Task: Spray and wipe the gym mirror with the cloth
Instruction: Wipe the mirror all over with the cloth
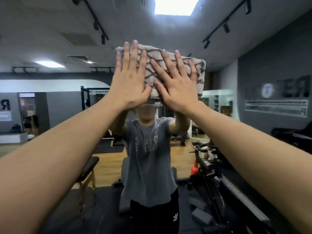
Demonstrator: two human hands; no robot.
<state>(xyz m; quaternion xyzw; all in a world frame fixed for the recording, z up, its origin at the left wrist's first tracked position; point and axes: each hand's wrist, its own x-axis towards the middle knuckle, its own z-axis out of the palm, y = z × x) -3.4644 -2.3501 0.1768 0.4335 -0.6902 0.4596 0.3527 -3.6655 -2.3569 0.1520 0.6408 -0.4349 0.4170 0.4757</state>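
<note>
mirror (253, 53): fills the whole view; it reflects the gym ceiling, wood floor, racks, an exercise bike at 4 o'clock, and the person in a grey T-shirt at 6 o'clock.
cloth (152, 71): folded into a rectangle, held flat against the glass just above centre, toward 12 o'clock; long axis runs 9 to 3 o'clock, tilted slightly down to the right.
cloth look: pale, thick, fuzzy pile crossed by dark thin lines in a net-like pattern; top left corner frayed.
left hand (130, 81): flat on the cloth's left half, fingers straight and spread toward 12 o'clock, pressing, not curled round it.
right hand (179, 88): flat on the right half, fingers splayed toward 11 o'clock, likewise pressing with an open grip.
hands to each other: thumbs nearly touch at the cloth's lower middle; neither hand is clearly nearer the glass.
coming move, as a judgement: a two-handed wiping stroke, probably downward, since most of the glass lies below.
spray bottle: not visible.
</note>
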